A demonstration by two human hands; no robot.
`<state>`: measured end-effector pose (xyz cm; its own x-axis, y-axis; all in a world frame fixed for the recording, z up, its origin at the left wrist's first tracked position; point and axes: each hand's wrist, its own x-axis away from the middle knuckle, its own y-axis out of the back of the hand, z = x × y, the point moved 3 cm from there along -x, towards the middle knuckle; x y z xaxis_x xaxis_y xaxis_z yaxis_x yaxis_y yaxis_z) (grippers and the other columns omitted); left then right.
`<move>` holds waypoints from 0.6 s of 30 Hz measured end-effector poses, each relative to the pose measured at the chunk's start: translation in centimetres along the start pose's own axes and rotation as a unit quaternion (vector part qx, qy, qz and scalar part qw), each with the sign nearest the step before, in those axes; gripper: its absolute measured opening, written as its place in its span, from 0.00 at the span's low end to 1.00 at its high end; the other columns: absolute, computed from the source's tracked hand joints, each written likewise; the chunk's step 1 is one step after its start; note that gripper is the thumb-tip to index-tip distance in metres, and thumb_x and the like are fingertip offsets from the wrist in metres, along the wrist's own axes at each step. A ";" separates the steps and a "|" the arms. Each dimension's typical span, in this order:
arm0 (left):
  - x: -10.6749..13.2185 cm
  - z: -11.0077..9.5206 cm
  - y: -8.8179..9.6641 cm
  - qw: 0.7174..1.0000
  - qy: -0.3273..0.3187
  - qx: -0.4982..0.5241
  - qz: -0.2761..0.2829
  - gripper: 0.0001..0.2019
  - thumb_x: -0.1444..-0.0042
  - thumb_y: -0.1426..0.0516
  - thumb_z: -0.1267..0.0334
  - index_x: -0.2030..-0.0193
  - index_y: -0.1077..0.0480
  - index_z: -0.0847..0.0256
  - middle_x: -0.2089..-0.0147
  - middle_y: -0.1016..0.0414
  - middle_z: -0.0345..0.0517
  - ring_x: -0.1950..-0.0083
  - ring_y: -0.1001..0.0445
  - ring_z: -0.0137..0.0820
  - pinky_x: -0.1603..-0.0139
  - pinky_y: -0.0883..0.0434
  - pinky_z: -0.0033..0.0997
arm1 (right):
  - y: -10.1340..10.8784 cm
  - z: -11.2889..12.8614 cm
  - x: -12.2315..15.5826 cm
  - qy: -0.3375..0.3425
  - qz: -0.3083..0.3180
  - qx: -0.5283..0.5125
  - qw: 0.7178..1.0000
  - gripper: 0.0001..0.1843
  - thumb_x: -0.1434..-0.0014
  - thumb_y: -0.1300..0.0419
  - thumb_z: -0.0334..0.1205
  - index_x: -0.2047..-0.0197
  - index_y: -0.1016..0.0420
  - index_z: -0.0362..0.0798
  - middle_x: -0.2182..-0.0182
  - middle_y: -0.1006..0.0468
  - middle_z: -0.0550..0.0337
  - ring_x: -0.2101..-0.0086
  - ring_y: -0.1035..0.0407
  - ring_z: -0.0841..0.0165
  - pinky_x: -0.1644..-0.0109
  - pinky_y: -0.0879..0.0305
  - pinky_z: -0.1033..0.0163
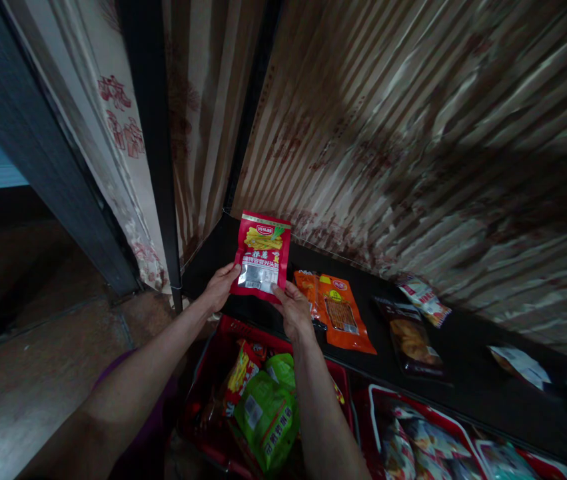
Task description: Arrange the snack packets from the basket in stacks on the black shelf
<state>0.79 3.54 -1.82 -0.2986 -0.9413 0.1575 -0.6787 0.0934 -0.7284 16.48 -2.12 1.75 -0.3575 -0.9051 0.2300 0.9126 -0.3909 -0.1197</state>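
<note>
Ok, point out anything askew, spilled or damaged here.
The patterned covering behind the shelf looks rumpled, its creases uneven and wavy. The small packet lies at a different slant from the dark brown packet beside it. No spill shows, and the held red packet shows no tear.

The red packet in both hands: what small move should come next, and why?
Probably lower the red packet onto the black shelf, left of the orange packets. The left grip and right grip hold its lower part, it shows against the shelf's left end, and the orange ones lie farther along; its height above the surface is hard to judge.
</note>
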 end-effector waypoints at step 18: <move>1.3 -0.8 -0.6 0.996 0.017 -0.046 0.071 0.24 0.63 0.31 0.64 0.56 0.29 0.64 0.60 0.23 0.45 0.59 0.24 0.33 0.55 0.29 0.32 | 0.1 -2.0 -0.2 0.038 -0.070 -0.011 0.997 0.22 0.64 0.31 0.46 0.64 0.24 0.47 0.66 0.19 0.57 0.67 0.25 0.63 0.60 0.29 0.56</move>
<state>0.28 2.51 -0.59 -0.4178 -0.9049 0.0809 -0.6856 0.2555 -0.6816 16.29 -2.31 -0.29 -0.4959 -0.8512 0.1716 0.8485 -0.5170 -0.1124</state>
